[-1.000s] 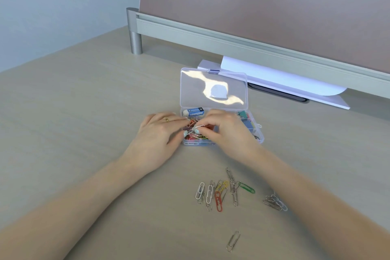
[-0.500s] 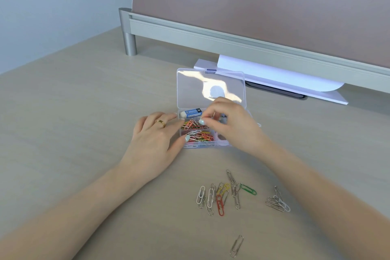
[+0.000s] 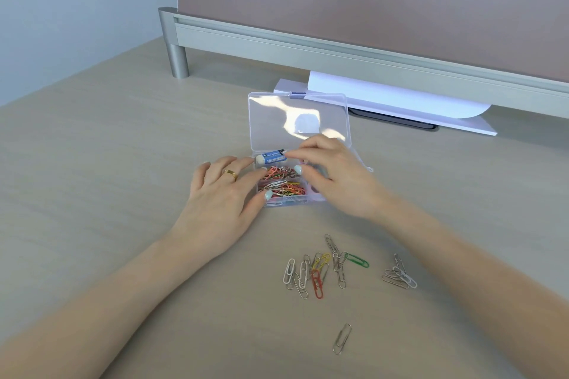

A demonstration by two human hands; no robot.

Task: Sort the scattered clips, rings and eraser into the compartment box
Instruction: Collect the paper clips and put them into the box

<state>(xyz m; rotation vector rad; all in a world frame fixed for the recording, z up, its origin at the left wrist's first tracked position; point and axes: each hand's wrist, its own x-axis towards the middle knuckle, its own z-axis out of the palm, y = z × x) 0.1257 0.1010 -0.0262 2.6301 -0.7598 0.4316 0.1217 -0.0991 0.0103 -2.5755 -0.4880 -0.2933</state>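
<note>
Two hands work the compartment box (image 3: 345, 120): my left hand (image 3: 224, 194) lies flat, bracing its 9 o'clock wall. My right hand (image 3: 332, 175) seems to pinch the eraser (image 3: 271, 157) at 12 o'clock, though the contact is unclear; I should seat it flat before letting go.

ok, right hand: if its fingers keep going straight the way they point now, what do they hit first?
The right hand points leftward over the compartment box, fingertips level with the eraser. The eraser's end looks first in line, with the left hand beyond it. Height above the box is unclear.

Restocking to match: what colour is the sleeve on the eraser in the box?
Blue with white print, on the white eraser; head view, the only one.
</note>
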